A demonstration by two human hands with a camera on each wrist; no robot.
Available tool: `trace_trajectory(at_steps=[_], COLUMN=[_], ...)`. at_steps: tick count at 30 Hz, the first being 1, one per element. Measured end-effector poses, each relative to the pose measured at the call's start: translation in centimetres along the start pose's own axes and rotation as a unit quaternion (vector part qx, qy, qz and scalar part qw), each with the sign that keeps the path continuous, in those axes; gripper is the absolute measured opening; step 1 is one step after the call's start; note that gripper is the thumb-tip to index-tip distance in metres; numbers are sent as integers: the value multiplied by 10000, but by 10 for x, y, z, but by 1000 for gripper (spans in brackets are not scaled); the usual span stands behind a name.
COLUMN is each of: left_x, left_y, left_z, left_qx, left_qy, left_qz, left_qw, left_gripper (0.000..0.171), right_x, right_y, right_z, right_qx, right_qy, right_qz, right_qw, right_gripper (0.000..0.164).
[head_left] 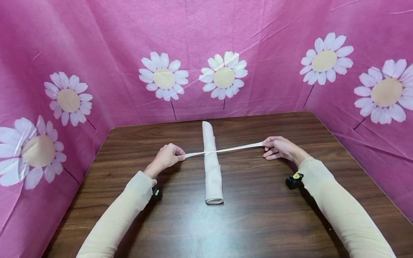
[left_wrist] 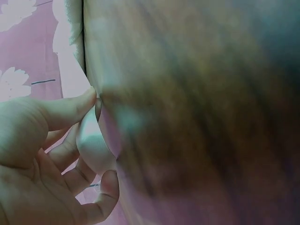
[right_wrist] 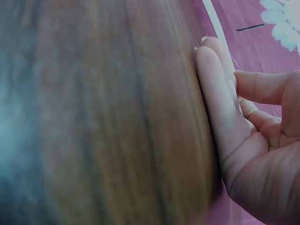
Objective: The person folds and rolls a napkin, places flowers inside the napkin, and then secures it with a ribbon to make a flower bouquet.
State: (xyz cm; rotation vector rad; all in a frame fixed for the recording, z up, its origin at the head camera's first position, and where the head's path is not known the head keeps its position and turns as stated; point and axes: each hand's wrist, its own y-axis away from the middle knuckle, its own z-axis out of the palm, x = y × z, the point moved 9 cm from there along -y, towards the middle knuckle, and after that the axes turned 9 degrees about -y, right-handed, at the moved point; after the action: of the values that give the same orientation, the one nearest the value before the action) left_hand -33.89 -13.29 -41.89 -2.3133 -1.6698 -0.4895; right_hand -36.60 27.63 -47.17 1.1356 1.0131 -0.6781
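A rolled cream cloth (head_left: pixel 213 181) lies lengthwise on the wooden table in the head view. Across its upper half runs a narrow white ribbon (head_left: pixel 240 147), stretched sideways and slightly twisted. My left hand (head_left: pixel 166 157) pinches one end of it between thumb and finger, left of the roll. In the left wrist view, a wider tail of the ribbon (left_wrist: pixel 91 145) hangs below the thumb. On the other side, my right hand (head_left: pixel 281 147) pinches the far end, its lower fingers extended near the table. The right wrist view shows the ribbon (right_wrist: pixel 213 16) leading away from the fingertips.
The dark wooden table (head_left: pixel 258 215) has rounded back corners. A pink curtain (head_left: pixel 258 21) printed with white daisies surrounds its back and sides. Black wrist cameras, one of them the right camera (head_left: pixel 293 181), sit under the cream sleeves (head_left: pixel 335 200).
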Motion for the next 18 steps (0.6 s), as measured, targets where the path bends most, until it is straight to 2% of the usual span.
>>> trace_trajectory(at_steps=[4,8,13,16,18], left_x=[-1,4,13,21,26], left_y=[1,4,13,19,22], left_z=[0,1,2,5,8], left_qx=[73,44,-40,-195,-357], left_qy=[-1,-48,24,303,542], left_qz=[-10,90,250,507,668], left_qw=[10000,9999,9997,9981,9957], left_gripper=[9,10,9,12,18], right_x=[-2,-3,-10,-18,-22], right_y=[-2,-2,2,13,23], right_z=[2,2,14,32,48], right_qx=[-24,26,-176,-538,-888], right_qy=[158,252,548,1214,1808], right_qz=[-41,-65,-500,-1020,-1393], right_qw=[9999,9997,9971,9859,9695], right_gripper=[14,19,27,27,23])
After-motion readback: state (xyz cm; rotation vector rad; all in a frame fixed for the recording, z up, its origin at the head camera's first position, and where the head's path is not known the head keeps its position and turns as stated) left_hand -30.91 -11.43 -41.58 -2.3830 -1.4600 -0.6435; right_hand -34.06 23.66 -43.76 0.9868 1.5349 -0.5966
